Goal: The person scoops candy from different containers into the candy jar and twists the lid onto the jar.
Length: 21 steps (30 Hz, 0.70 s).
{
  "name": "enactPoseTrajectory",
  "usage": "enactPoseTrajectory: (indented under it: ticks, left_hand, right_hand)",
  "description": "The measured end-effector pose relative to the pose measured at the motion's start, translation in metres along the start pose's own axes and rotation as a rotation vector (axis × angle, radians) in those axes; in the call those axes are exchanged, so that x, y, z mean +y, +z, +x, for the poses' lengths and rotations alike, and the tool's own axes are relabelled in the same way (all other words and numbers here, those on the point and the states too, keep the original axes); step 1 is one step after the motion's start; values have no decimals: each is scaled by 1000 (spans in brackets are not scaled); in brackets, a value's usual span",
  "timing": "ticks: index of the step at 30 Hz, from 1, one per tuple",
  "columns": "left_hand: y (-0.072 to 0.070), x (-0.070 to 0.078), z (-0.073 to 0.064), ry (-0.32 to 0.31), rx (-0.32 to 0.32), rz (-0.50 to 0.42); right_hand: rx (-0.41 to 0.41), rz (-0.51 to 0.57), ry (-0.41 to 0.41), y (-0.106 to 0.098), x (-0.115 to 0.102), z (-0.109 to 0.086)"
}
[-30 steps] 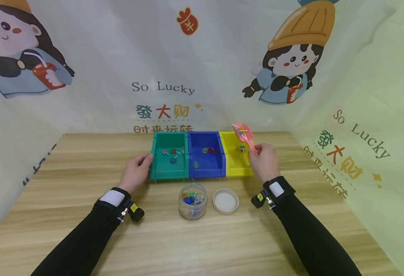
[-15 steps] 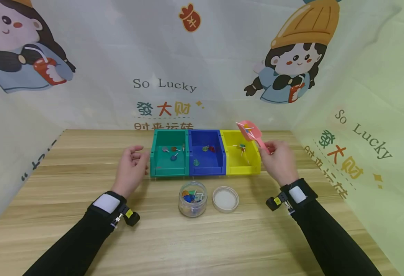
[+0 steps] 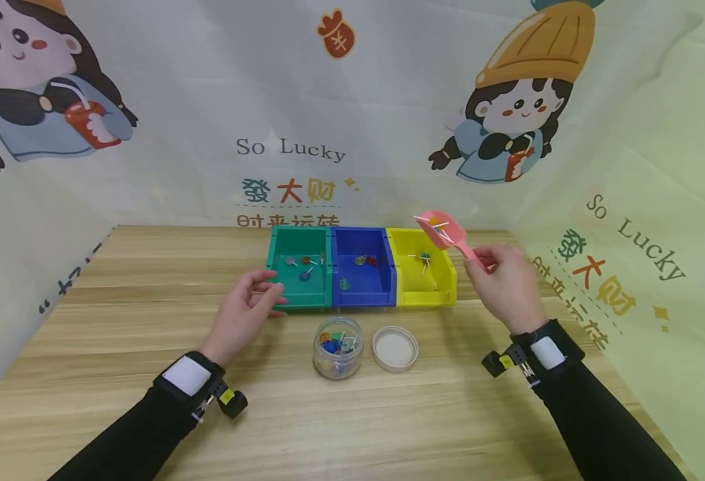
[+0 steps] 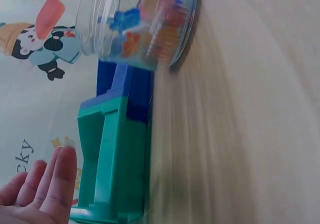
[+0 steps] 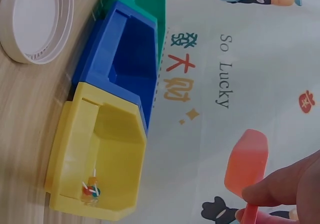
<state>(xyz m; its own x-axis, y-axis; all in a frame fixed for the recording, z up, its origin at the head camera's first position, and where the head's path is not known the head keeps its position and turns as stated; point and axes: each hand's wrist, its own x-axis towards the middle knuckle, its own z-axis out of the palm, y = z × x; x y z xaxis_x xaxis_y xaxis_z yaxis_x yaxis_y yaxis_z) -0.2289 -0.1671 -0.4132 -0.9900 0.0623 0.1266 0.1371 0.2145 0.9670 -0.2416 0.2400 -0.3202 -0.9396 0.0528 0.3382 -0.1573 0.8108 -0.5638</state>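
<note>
My right hand (image 3: 505, 284) pinches the handle of a pink scoop (image 3: 456, 235) between thumb and fingers. The scoop is raised above the yellow bin (image 3: 448, 294), with several small coloured pieces on white sticks in its bowl. My left hand (image 3: 245, 314), fingers loosely bent and holding nothing, overlaps the front left corner of the green bin (image 3: 307, 297); in the left wrist view its fingers (image 4: 62, 174) extend beside that bin. Between green and yellow stands a blue bin (image 3: 364, 294). All three bins hold a few small pieces, some lollipop-shaped.
A clear jar (image 3: 337, 367) with several coloured pieces stands in front of the bins, uncapped. To its right lies a white round lid (image 3: 395, 349). Behind the wooden table (image 3: 352, 434) hangs a printed backdrop (image 3: 388, 100), which also covers both sides.
My left hand has let go of the green bin's side, drawn back, then come right over its front corner. The right hand has carried the loaded scoop rightward.
</note>
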Motion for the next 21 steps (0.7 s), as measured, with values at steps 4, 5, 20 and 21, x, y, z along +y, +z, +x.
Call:
enactPoseTrajectory:
  ticks: [4,5,20,21]
  left_hand:
    - [6,1,-8,-35,-54,37]
    - [8,1,-10,-45,-67,52]
    - [34,-6,-31,-86,-287,34]
    - [35,-6,-31,-89,-303,41]
  right_hand:
    - [-10,-3,2,-5,-1,-5]
    - [-12,-5,1,-6,-1,-6]
    - [-38,-47,-63,-25,-5,-25]
    - [-43,-49,-64,-26,-6,-26]
